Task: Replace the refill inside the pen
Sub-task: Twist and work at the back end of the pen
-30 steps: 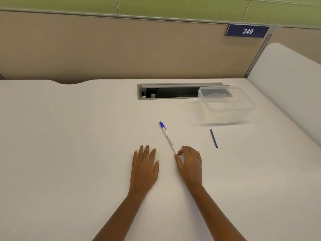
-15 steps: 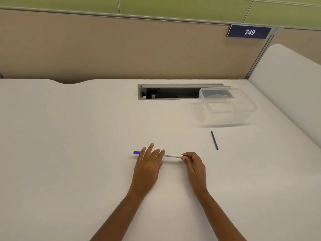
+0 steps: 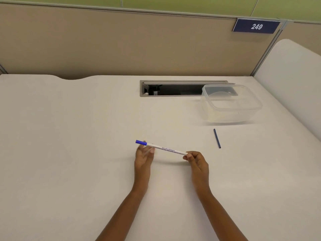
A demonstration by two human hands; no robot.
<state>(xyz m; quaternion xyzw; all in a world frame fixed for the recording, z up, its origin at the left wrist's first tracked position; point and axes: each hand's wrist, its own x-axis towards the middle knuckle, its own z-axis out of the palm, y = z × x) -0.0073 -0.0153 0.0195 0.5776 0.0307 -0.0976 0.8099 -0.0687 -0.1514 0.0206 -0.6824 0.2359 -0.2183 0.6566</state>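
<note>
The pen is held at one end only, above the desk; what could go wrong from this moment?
1. The right hand pinches only the tip end of the pen, while the left hand is open under the capped end, so the pen may slip or tip.
2. The blue refill lies loose on the desk and could roll if it is knocked.

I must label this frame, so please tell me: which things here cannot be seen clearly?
- Head view: print on the pen, too small to read.
- Pen's end, hidden inside the right hand.
- Left hand, motion-blurred; its contact with the pen is unclear.
- Inside of the desk slot, dark.
</note>
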